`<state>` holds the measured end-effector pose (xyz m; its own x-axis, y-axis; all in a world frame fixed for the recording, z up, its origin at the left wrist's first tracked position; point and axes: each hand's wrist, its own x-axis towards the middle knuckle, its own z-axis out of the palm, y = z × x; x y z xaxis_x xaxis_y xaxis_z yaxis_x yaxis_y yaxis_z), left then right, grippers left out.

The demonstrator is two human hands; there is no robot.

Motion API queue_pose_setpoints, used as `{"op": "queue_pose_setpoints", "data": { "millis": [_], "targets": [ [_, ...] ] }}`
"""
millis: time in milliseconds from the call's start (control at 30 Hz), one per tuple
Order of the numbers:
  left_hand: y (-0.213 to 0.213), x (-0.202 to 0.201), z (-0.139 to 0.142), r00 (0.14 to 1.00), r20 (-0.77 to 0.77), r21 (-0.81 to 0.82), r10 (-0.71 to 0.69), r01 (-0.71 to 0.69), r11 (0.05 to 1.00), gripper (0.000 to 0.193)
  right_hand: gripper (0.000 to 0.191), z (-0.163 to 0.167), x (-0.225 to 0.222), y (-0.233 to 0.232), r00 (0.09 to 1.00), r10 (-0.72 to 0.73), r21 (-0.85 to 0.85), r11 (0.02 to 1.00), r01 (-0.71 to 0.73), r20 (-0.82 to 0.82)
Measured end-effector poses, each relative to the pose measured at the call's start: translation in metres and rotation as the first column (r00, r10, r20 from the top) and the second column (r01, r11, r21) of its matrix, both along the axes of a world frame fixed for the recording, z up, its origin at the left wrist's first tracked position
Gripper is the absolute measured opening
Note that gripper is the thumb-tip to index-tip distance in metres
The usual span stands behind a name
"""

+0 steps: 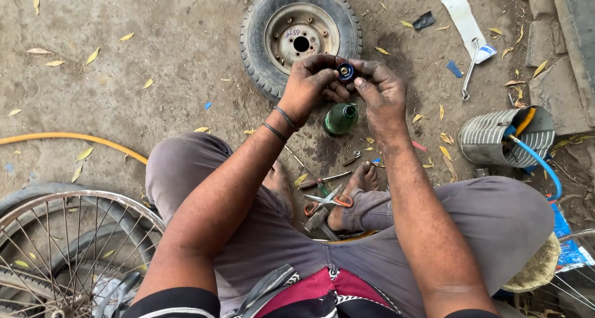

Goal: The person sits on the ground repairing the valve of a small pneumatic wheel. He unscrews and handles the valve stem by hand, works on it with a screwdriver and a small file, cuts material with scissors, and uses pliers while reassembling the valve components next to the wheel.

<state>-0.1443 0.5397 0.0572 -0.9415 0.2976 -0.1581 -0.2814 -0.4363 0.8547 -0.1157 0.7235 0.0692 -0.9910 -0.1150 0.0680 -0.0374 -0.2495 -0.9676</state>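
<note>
Both my hands are raised over the dirt ground and pinch one small round blue part (345, 71) with a brass centre. My left hand (312, 82) grips it from the left, my right hand (379, 92) from the right, fingertips meeting on it. Just below the hands a green glass bottle (340, 118) stands on the ground. Two dark bands circle my left wrist.
A small tyre on a rusty rim (300, 38) lies beyond the hands. Orange-handled scissors (328, 201) and other tools lie between my feet. A bicycle wheel (68, 250) is at lower left, a yellow hose (74, 137) left, a ribbed metal can (505, 137) with a blue hose right.
</note>
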Motion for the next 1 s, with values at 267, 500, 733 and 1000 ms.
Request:
{"op": "queue_pose_setpoints", "data": {
  "millis": [267,500,733,1000],
  "targets": [
    [0.002,0.003,-0.001,0.998,-0.048,-0.060,0.051,-0.054,0.997,0.015,0.025,0.002,-0.001,-0.002,1.000,-0.008,0.002,1.000,0.008,0.009],
    [0.004,0.005,-0.003,0.992,-0.067,0.007,0.104,-0.104,0.995,0.014,0.022,0.004,-0.002,-0.002,0.977,0.002,-0.167,0.985,0.035,0.213],
    [-0.002,0.009,0.011,0.989,-0.044,0.263,-0.138,0.145,0.954,0.015,0.018,0.014,0.001,0.000,0.975,0.116,-0.342,0.939,-0.045,0.190],
    [-0.010,0.011,0.012,0.989,0.110,0.384,-0.100,0.050,0.922,0.020,0.012,0.032,0.011,0.004,0.994,0.100,-0.026,0.994,-0.101,-0.045]
  ]
}}
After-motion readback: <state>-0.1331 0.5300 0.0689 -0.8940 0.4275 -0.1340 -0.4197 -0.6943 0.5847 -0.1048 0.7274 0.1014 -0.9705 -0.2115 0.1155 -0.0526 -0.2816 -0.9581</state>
